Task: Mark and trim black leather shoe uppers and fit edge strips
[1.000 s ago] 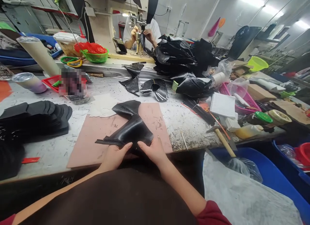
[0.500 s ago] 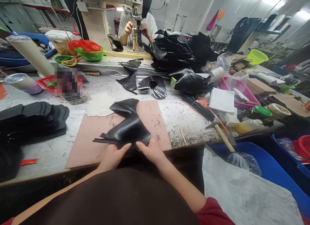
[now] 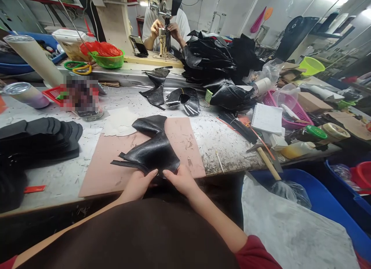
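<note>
A glossy black leather piece (image 3: pixel 152 153) with narrow strips at its left end lies over the front of a pink mat (image 3: pixel 97 168). My left hand (image 3: pixel 141 183) grips its near edge, thumb on top and fingers hidden beneath. Close beside it, my right hand (image 3: pixel 181 180) pinches the same edge in the same way. Just behind, a second black leather section (image 3: pixel 149 125) rests on the mat; whether it joins the held piece I cannot tell. A pale irregular sheet (image 3: pixel 120 120) lies at the mat's far left corner.
Stacked black pieces (image 3: pixel 43 139) stand on the left. A co-worker's hands (image 3: pixel 165 29) are at a sewing machine (image 3: pixel 166 48) across the bench, beside a tall black leather pile (image 3: pixel 208 60). A hammer (image 3: pixel 268 162) overhangs the right edge, above a blue bin (image 3: pixel 307 184).
The view has tilted slightly, so the bench things sit a little higher. Both hands keep their hold on the leather piece, with hardly any movement.
</note>
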The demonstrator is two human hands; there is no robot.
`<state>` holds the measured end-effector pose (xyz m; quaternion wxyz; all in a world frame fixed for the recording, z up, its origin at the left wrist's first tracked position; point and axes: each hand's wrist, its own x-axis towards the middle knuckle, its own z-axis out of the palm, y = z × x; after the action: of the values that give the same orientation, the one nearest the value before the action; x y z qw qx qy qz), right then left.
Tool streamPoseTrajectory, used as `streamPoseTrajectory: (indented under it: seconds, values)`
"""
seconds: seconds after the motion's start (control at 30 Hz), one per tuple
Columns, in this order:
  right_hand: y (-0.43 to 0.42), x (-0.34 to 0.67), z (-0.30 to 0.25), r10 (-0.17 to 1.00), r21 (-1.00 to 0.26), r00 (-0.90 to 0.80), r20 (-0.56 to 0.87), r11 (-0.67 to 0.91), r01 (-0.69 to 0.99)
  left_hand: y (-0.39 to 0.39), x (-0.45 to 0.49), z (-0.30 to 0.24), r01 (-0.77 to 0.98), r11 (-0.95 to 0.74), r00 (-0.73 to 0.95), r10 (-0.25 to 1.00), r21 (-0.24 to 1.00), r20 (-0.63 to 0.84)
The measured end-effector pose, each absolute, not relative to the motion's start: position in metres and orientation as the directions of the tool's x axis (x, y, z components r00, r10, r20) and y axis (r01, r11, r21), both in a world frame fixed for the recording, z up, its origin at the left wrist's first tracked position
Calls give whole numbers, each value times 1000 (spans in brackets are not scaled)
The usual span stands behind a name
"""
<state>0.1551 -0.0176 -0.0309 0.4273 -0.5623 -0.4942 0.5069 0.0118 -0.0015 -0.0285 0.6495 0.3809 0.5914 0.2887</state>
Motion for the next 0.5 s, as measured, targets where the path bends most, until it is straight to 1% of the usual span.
streamPoseTrajectory:
  seconds: [0.03, 0.1, 0.2, 0.27, 0.33, 0.4, 0.5]
  values:
    - [-18, 154, -32, 991, -980, 13, -136, -136, 145, -1, 12, -28, 81, 539, 143, 826, 839, -545]
    - [-19, 153, -34, 994, -972, 52, -101, -110, 206, -1, 11, -24, 94, 473, 162, 861, 876, -482]
    - [-21, 154, -31, 996, -939, 76, -37, -60, 339, 0, 10, -17, 208, 325, 155, 920, 922, -359]
    - [-22, 157, -27, 997, -890, 77, -14, -48, 454, 0, 9, -13, 307, 271, 120, 940, 912, -320]
    - [-21, 161, -22, 995, -846, 95, -15, -63, 529, 0, 9, -12, 374, 264, 78, 946, 889, -314]
    - [-20, 165, -20, 993, -850, 106, -44, -93, 518, -1, 10, -12, 432, 287, 37, 941, 855, -335]
    - [-19, 168, -22, 985, -901, 61, -160, -171, 399, -1, 13, -12, 476, 335, 3, 924, 813, -383]
